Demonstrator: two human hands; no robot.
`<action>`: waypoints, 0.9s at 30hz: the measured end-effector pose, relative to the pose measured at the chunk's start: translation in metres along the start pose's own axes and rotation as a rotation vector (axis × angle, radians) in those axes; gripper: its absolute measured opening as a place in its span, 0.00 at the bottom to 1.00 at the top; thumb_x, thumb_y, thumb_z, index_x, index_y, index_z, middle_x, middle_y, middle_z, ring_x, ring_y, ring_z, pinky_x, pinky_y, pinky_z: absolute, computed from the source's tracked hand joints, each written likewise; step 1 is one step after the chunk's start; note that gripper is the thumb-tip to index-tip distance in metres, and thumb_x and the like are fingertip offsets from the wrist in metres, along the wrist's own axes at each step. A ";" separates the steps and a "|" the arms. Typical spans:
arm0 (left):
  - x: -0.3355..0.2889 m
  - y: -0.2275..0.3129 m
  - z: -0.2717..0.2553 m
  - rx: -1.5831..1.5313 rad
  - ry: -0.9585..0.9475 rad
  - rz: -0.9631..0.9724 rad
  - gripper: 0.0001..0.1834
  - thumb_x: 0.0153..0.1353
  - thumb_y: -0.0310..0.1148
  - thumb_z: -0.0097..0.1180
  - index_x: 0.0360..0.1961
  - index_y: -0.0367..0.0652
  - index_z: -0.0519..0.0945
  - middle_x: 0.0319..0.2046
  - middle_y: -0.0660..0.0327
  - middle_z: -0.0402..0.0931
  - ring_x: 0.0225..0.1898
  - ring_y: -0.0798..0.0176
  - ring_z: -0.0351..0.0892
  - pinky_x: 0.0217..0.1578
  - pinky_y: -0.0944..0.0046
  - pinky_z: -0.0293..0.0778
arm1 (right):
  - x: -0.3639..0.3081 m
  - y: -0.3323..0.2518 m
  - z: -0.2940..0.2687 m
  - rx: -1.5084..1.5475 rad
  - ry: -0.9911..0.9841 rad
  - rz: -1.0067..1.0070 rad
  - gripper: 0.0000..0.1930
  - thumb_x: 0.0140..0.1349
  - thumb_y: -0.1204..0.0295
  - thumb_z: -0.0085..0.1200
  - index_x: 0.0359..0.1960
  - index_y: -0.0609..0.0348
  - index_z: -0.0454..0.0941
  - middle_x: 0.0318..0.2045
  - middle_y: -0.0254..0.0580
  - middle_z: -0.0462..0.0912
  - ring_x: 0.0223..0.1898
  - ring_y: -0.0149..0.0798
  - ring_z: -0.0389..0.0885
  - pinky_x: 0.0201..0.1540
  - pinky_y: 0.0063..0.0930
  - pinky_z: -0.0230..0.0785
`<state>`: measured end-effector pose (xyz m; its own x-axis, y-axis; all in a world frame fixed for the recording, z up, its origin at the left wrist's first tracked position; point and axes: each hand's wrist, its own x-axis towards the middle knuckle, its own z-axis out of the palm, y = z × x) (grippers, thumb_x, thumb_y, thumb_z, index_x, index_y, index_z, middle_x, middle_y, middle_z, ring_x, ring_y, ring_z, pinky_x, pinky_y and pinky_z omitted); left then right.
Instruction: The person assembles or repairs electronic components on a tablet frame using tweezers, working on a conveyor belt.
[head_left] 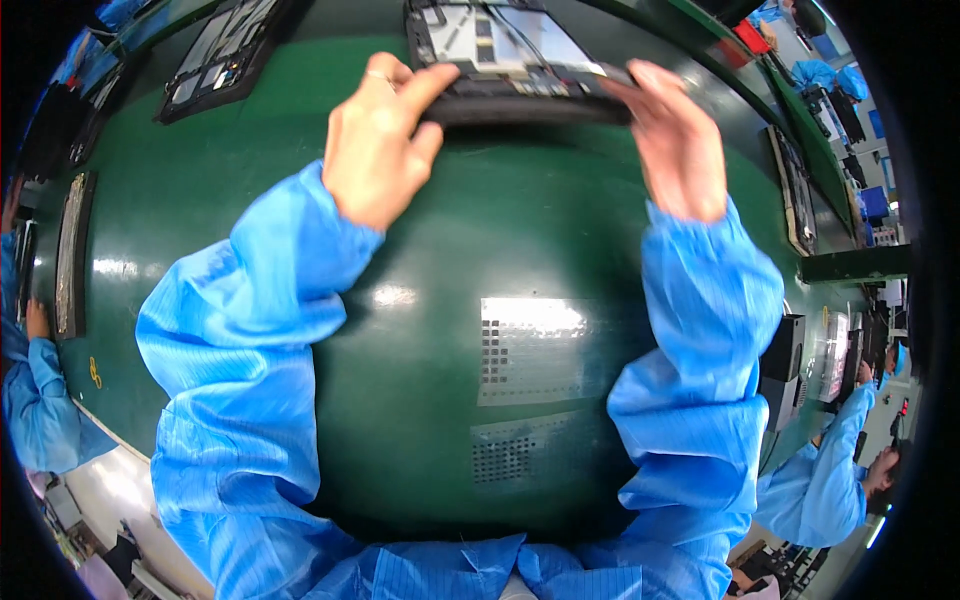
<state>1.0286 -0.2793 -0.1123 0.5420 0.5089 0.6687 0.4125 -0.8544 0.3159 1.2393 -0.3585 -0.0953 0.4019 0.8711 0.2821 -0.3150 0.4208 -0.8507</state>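
Note:
Both my arms reach far across a green work surface (420,270) to a black-framed panel assembly (540,85) at the top of the view. Inside its frame are pale sheets, dark strips and a cable. My left hand (385,140) grips the near left corner, thumb at the front edge and index finger on top. At the right end, my right hand (680,135) is closed around the frame's corner, slightly blurred. The near edge seems raised off the surface, with shadow below. Its far side is cut off by the picture's edge.
Two clear sheets with small dark squares, a larger one (540,370) and a smaller one (520,450), lie before me. Another panel assembly (215,60) lies far left, a framed unit (72,255) at left, one (790,190) at right. Co-workers in blue sit both sides.

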 end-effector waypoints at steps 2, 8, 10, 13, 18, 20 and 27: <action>-0.010 0.021 -0.004 -0.029 -0.030 0.083 0.23 0.36 0.21 0.53 0.39 0.41 0.72 0.30 0.52 0.65 0.28 0.52 0.70 0.29 0.61 0.69 | -0.031 -0.020 -0.012 -0.004 0.046 0.062 0.09 0.46 0.75 0.49 0.30 0.66 0.72 0.31 0.42 0.74 0.38 0.41 0.73 0.48 0.30 0.57; -0.017 0.088 -0.033 -0.031 -0.050 0.401 0.29 0.22 0.19 0.56 0.36 0.39 0.74 0.27 0.55 0.65 0.23 0.59 0.69 0.23 0.66 0.68 | -0.127 -0.091 -0.026 0.283 0.232 -0.038 0.07 0.49 0.80 0.46 0.32 0.65 0.68 0.30 0.40 0.71 0.36 0.39 0.71 0.48 0.32 0.55; -0.014 0.115 -0.053 -0.073 -0.043 0.425 0.27 0.20 0.20 0.56 0.33 0.38 0.75 0.26 0.56 0.64 0.22 0.58 0.67 0.21 0.65 0.67 | -0.152 -0.114 -0.017 0.296 0.268 -0.143 0.07 0.51 0.80 0.44 0.33 0.65 0.65 0.29 0.41 0.70 0.34 0.38 0.70 0.46 0.32 0.54; -0.015 0.136 -0.074 -0.180 -0.003 0.424 0.22 0.22 0.20 0.57 0.29 0.37 0.76 0.30 0.55 0.67 0.27 0.56 0.71 0.25 0.65 0.71 | -0.178 -0.138 -0.013 0.403 0.128 -0.159 0.07 0.52 0.80 0.44 0.34 0.64 0.64 0.29 0.41 0.70 0.36 0.39 0.66 0.45 0.33 0.55; -0.019 0.155 -0.075 -0.388 -0.044 0.465 0.16 0.30 0.21 0.57 0.27 0.31 0.74 0.32 0.49 0.71 0.33 0.50 0.74 0.35 0.59 0.72 | -0.197 -0.143 0.017 -0.342 0.248 -0.597 0.07 0.51 0.70 0.43 0.28 0.60 0.64 0.21 0.45 0.76 0.31 0.43 0.71 0.49 0.46 0.47; -0.020 0.156 -0.078 -0.412 -0.082 0.429 0.17 0.30 0.20 0.56 0.28 0.30 0.73 0.32 0.48 0.72 0.34 0.51 0.74 0.35 0.61 0.72 | -0.194 -0.137 0.039 -0.317 0.178 -0.556 0.07 0.44 0.77 0.45 0.27 0.62 0.66 0.22 0.52 0.76 0.29 0.48 0.75 0.45 0.44 0.56; -0.021 0.157 -0.080 -0.436 -0.121 0.381 0.18 0.30 0.17 0.55 0.30 0.31 0.72 0.33 0.49 0.72 0.36 0.52 0.74 0.35 0.62 0.72 | -0.183 -0.134 0.058 -0.329 0.129 -0.423 0.08 0.36 0.86 0.49 0.22 0.70 0.71 0.23 0.58 0.76 0.29 0.49 0.76 0.39 0.40 0.66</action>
<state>1.0235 -0.4326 -0.0228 0.6833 0.1437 0.7159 -0.1530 -0.9305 0.3329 1.1578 -0.5598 -0.0074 0.5438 0.5964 0.5905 0.1742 0.6080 -0.7746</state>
